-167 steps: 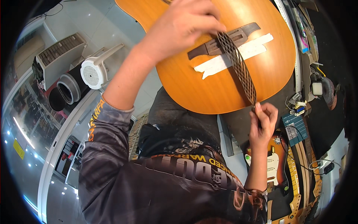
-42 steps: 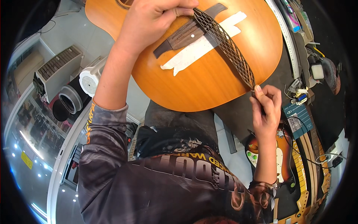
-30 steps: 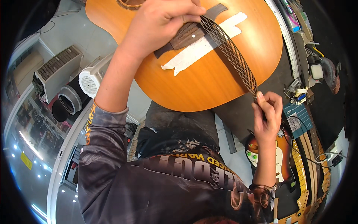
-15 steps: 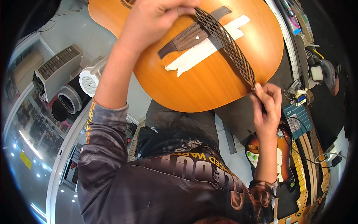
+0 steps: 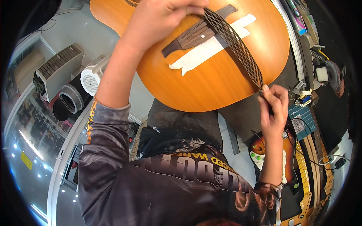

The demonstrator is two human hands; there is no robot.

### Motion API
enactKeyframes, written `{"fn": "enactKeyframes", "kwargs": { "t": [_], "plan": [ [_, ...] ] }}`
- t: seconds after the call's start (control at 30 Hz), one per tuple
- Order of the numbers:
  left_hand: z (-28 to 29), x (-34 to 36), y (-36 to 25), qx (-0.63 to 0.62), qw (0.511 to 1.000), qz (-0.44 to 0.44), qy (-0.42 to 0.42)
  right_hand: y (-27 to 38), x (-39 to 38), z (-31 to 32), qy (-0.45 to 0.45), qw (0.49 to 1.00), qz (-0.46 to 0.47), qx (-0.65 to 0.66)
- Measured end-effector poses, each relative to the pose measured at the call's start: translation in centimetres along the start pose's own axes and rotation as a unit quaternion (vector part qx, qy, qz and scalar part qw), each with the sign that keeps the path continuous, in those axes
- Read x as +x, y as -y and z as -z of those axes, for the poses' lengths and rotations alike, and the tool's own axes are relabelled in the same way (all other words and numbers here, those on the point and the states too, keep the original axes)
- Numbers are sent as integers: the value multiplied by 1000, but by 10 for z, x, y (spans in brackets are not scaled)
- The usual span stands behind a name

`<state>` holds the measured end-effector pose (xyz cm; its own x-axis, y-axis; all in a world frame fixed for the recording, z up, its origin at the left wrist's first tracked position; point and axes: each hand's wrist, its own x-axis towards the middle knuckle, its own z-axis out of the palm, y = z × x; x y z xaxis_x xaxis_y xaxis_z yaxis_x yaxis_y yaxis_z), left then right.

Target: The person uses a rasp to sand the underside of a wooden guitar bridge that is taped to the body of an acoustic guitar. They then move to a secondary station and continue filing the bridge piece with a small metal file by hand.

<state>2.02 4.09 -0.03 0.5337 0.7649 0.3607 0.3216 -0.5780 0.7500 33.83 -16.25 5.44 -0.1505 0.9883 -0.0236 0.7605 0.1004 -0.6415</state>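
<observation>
A dark braided mesh strip (image 5: 235,42), an open lattice, stretches slantwise between my two hands above the front of an acoustic guitar (image 5: 196,88). Its upper end is pinched by my left hand (image 5: 164,19), whose fingertips sit near the top edge of the view. My right hand (image 5: 274,109) grips the lower end between thumb and fingers, just past the guitar's rim. Beneath the strip lies the dark wooden bridge (image 5: 190,37) with a white dot, partly covered. White tape (image 5: 201,52) runs along the bridge on the orange-brown top. The soundhole is mostly cut off.
A sunburst electric guitar body (image 5: 258,152) lies on the right beside several guitar necks (image 5: 301,169). A long ruler (image 5: 296,49) and small parts line the dark bench. Left stand a white perforated appliance (image 5: 90,81), a slotted box (image 5: 62,62) and a glass case (image 5: 34,143).
Both hands and the mesh strip have shifted slightly to the right, along with the acoustic guitar in view. The grip on each end is the same.
</observation>
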Motion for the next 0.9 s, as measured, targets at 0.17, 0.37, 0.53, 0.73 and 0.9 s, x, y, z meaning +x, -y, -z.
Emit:
{"fn": "enactKeyframes", "kwargs": {
  "t": [0.17,0.37,0.53,0.73,0.9],
  "plan": [
    [-6,-2,-6,13,1000,-1,-6,1,-14,2,-4,1000,-28,6],
    [7,-1,8,23,1000,1,-17,7,6,-6,-6,1000,11,-2],
    [-1,-2,-9,19,999,-18,31,6,-16,6,8,1000,-28,8],
    [0,-8,-4,22,1000,-2,10,9,-6,-2,1,1000,11,2],
    [8,-5,3,23,1000,-3,5,5,1,-11,4,1000,-9,12]
  ]
}}
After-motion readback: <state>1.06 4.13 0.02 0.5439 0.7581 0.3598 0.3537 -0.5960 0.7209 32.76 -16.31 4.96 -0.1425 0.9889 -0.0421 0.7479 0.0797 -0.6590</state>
